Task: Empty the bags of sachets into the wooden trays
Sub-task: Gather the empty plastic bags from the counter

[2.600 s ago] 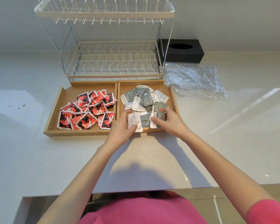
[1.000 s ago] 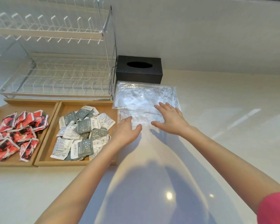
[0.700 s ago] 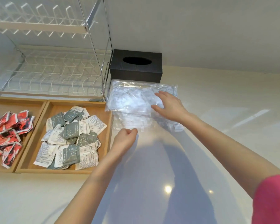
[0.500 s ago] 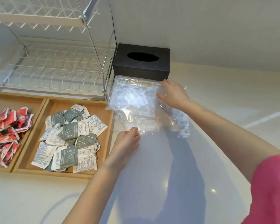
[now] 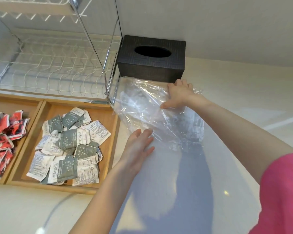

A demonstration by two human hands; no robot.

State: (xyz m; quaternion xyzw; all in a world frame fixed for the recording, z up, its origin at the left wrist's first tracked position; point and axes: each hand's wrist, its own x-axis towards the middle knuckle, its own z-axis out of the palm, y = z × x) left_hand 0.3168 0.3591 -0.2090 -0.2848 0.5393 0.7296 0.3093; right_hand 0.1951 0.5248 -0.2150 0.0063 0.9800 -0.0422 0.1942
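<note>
Right hand (image 5: 180,95) pins empty plastic bags (image 5: 157,115) flat, left hand (image 5: 139,144) open beside, holding nothing, likely smoothing them.

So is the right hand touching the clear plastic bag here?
Touching. The head view shows the right hand lying on the crumpled clear plastic bag, fingers spread and thumb pressing the film in front of the black tissue box.
</note>
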